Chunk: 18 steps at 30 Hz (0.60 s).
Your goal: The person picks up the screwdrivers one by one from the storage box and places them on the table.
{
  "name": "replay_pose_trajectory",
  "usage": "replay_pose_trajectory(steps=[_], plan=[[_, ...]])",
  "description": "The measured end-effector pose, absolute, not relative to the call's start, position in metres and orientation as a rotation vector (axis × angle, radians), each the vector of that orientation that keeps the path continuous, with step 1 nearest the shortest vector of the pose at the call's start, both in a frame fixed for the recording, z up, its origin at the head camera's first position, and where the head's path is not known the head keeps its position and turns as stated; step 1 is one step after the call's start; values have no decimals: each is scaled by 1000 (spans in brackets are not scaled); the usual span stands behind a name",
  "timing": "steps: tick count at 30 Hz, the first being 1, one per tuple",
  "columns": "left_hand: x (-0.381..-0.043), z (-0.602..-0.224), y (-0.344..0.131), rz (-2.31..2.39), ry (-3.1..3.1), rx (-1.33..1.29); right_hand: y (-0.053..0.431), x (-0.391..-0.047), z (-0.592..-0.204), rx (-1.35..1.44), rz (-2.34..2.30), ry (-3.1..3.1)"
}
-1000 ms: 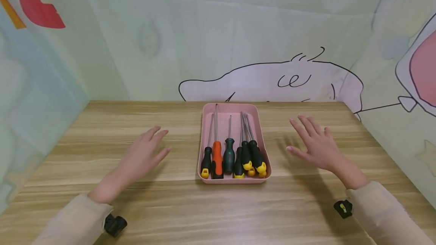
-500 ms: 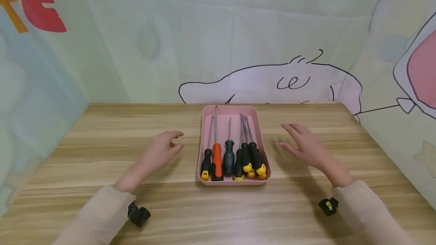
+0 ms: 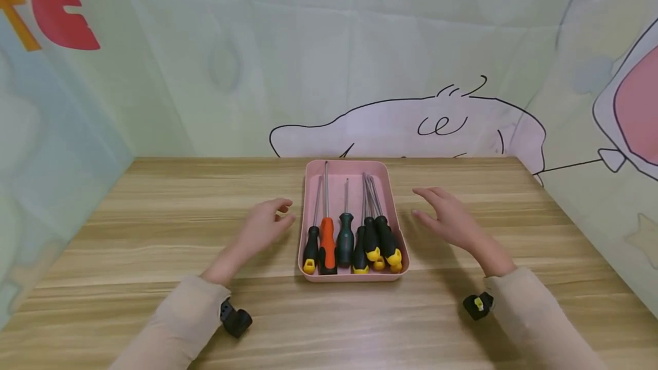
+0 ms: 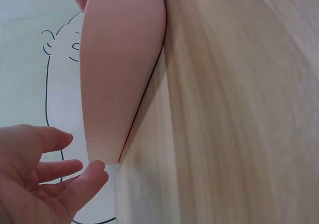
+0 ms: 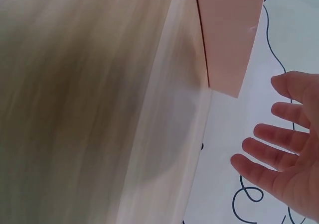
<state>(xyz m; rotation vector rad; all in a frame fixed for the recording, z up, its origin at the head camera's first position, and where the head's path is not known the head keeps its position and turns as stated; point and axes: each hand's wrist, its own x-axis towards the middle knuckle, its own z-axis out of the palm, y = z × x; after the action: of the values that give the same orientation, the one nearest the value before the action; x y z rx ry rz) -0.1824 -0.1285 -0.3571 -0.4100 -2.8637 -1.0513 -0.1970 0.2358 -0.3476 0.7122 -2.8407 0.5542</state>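
Note:
A pink tray (image 3: 349, 278) holds several screwdrivers, handles toward me. At its left lie a black-and-yellow screwdriver (image 3: 311, 250) and an orange-and-black screwdriver (image 3: 327, 241); a dark green screwdriver (image 3: 345, 241) is in the middle. More black-and-yellow screwdrivers (image 3: 386, 238) overlap at the right. My left hand (image 3: 264, 226) hovers just left of the tray, fingers loosely bent and holding nothing. On the other side my right hand (image 3: 447, 218) hovers a little apart from the tray, its fingers spread in the right wrist view. Both wrist views show the tray's outer wall (image 4: 122, 59) beyond the fingers.
The tray stands on a wood-grain table (image 3: 180, 198), near its back edge. Behind rises a pale printed cloth backdrop (image 3: 308, 44) with cartoon drawings. A small black camera sits on each wrist, the left camera (image 3: 235, 318) and the right camera (image 3: 478, 305).
Both hands have moved inward toward the tray, the left one rightward and the right one leftward. The left fingers have bent more. The tray and screwdrivers lie as before.

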Motion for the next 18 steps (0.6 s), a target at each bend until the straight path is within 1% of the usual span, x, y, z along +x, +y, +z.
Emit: replay_pose_trajectory(steps=[9, 18], plan=[[-188, -365, -111, -1225, -2786, -327, 222, -199, -347, 706, 616, -2901], [-195, -371, -97, -1231, -2788, -230, 211, -201, -345, 721, 705, -2907]])
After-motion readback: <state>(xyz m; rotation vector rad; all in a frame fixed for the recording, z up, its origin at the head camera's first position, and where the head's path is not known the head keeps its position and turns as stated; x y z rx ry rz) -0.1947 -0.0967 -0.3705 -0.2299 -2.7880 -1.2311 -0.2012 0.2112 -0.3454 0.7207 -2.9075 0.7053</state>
